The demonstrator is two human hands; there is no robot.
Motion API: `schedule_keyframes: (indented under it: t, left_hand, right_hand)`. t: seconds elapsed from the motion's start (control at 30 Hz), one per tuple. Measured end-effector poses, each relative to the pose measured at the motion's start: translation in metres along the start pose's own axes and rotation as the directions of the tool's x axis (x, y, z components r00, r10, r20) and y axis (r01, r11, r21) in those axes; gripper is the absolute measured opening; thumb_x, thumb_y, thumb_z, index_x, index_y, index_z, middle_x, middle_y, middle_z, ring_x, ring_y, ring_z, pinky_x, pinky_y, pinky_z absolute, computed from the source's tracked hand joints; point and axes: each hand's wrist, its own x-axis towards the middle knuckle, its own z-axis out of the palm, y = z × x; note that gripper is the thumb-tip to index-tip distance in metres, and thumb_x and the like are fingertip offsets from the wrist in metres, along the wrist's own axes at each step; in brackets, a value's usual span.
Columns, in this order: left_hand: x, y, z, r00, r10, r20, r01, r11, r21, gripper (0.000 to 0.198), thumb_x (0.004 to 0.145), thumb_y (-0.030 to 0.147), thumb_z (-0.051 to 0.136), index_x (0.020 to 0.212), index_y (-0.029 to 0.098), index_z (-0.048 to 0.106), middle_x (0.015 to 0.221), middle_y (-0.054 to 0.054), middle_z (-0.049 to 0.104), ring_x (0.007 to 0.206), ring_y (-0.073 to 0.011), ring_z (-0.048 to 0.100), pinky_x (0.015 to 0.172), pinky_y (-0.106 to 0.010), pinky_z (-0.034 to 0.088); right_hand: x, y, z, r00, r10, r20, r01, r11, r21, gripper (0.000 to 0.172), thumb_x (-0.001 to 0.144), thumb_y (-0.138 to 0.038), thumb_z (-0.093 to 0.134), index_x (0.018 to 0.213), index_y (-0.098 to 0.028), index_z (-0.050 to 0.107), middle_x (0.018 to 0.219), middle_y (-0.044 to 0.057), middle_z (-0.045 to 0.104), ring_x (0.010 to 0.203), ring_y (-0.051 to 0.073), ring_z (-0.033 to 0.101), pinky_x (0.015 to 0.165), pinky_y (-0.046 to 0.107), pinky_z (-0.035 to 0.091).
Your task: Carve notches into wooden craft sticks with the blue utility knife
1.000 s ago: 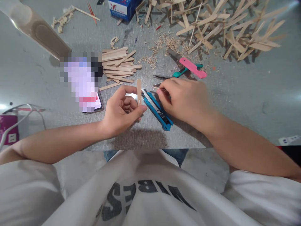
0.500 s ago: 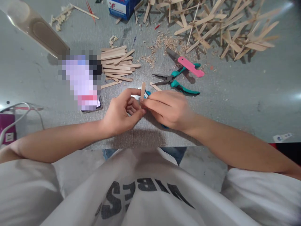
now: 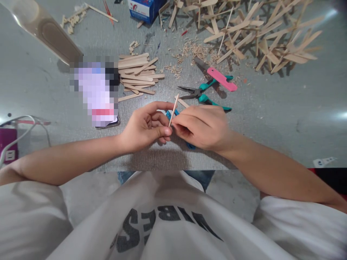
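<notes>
My left hand (image 3: 149,124) is closed on a wooden craft stick (image 3: 174,110), its index finger near the upper end and its thumb low down. The stick stands tilted, edge towards me. My right hand (image 3: 203,126) is closed in a pinch, its fingertips against or right beside the stick's lower part; whatever they hold is hidden. Beneath the hands lies a blue object (image 3: 191,146), mostly covered. Just beyond them are another craft stick (image 3: 182,102), open long-nose pliers (image 3: 196,92) with teal grips, and a pink-handled knife (image 3: 222,79).
A pile of craft sticks (image 3: 138,74) lies beyond my left hand, beside a blurred phone (image 3: 96,94). Assembled stick pieces (image 3: 252,32) spread over the far right. Wood crumbs (image 3: 195,50), a blue box (image 3: 143,11) and a bottle-like container (image 3: 48,32) are farther back.
The craft stick has turned from showing its flat face to its edge, and leans more to the right. Both hands have shifted slightly right; the left fingers have spread a little.
</notes>
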Motion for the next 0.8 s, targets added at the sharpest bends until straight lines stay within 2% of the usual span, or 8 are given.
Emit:
schedule_keyframes:
  t: [0.1,0.23,0.43,0.67,0.73,0.8]
  left_hand:
    - [0.0,0.002,0.0,0.999,-0.025,0.047,0.026,0.999,-0.034,0.067,0.074,0.035,0.103,0.123,0.021,0.06,0.078,0.004,0.073,0.06,-0.0132,0.075,0.056,-0.021,0.065]
    - [-0.002,0.003,0.003,0.999,-0.03,0.015,0.03,0.999,-0.015,0.066,0.074,0.038,0.103,0.119,0.022,0.058,0.08,0.004,0.074,0.058,-0.0127,0.074,0.055,-0.021,0.065]
    - [-0.004,0.001,0.005,0.997,-0.045,-0.069,0.048,0.997,0.052,0.059,0.078,0.028,0.099,0.117,0.024,0.055,0.079,0.005,0.073,0.054,-0.011,0.072,0.053,-0.021,0.063]
    - [-0.004,0.003,0.003,0.996,-0.058,-0.07,0.064,0.995,0.077,0.055,0.085,0.023,0.091,0.123,0.024,0.052,0.074,0.005,0.072,0.049,-0.0113,0.069,0.044,-0.019,0.054]
    - [-0.005,0.004,0.003,0.996,-0.057,-0.068,0.062,0.995,0.084,0.054,0.087,0.022,0.089,0.125,0.024,0.051,0.073,0.005,0.072,0.048,-0.0113,0.069,0.044,-0.019,0.054]
    - [-0.006,0.004,0.003,0.996,-0.059,-0.07,0.065,0.994,0.092,0.053,0.088,0.021,0.086,0.127,0.024,0.051,0.072,0.006,0.071,0.049,-0.0114,0.069,0.045,-0.019,0.055]
  right_hand:
    - [0.0,-0.001,0.005,1.0,0.011,-0.021,-0.009,0.996,0.088,0.015,0.107,-0.027,0.059,0.095,-0.023,0.067,0.083,0.001,0.07,0.069,0.016,0.061,0.063,0.032,0.045]
    - [0.0,-0.003,0.01,0.997,0.073,0.011,-0.074,0.98,0.183,0.02,0.107,-0.03,0.056,0.091,-0.023,0.064,0.08,0.001,0.067,0.067,0.015,0.058,0.061,0.03,0.043]
    - [0.001,-0.001,0.012,0.987,0.159,-0.014,-0.154,0.972,0.177,0.017,0.103,-0.025,0.057,0.09,-0.021,0.067,0.076,0.001,0.066,0.064,0.015,0.058,0.058,0.03,0.043]
    - [0.002,0.004,0.007,0.969,0.243,0.055,-0.248,0.96,0.134,0.031,0.105,-0.036,0.057,0.079,-0.022,0.066,0.069,0.002,0.065,0.061,0.016,0.056,0.058,0.032,0.041]
    - [0.003,0.006,0.005,0.953,0.293,0.078,-0.301,0.947,0.11,0.03,0.106,-0.036,0.056,0.081,-0.022,0.067,0.073,0.003,0.067,0.063,0.017,0.058,0.06,0.033,0.041]
    - [0.004,0.006,0.001,0.92,0.359,0.155,-0.369,0.929,0.039,0.029,0.105,-0.039,0.057,0.086,-0.02,0.069,0.079,0.004,0.069,0.067,0.018,0.061,0.061,0.033,0.04]
